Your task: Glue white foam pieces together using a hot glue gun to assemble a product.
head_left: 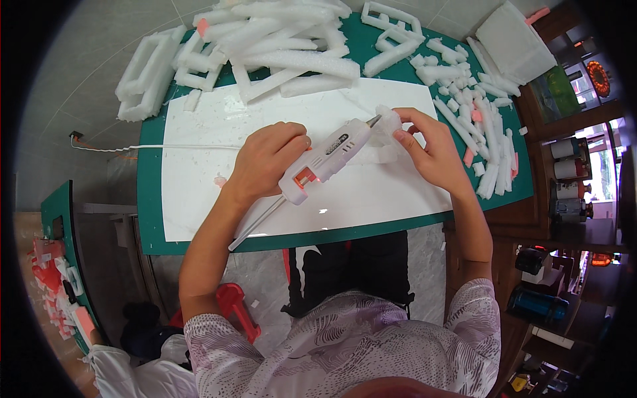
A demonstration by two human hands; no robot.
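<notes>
My left hand (pixel 273 158) is closed round the handle of a white hot glue gun (pixel 332 156). A clear glue stick (pixel 257 223) sticks out of the gun's back end, and a small red light glows on its side. The gun's nozzle touches or nearly touches a small piece of white foam (pixel 385 126). Thumb and fingers of my right hand (pixel 430 147) pinch that foam piece from the right. Below it, more white foam (pixel 371 156) shows faintly against the white sheet (pixel 206 199); its outline is hard to make out.
White foam frames and strips (pixel 285 46) are heaped at the back of the green table (pixel 151 199). Small foam scraps (pixel 488 126) lie on the right. A white cord (pixel 179 146) runs off leftward. At lower left, a person's sleeve (pixel 133 371) shows beside another table. Shelves (pixel 597 232) stand right.
</notes>
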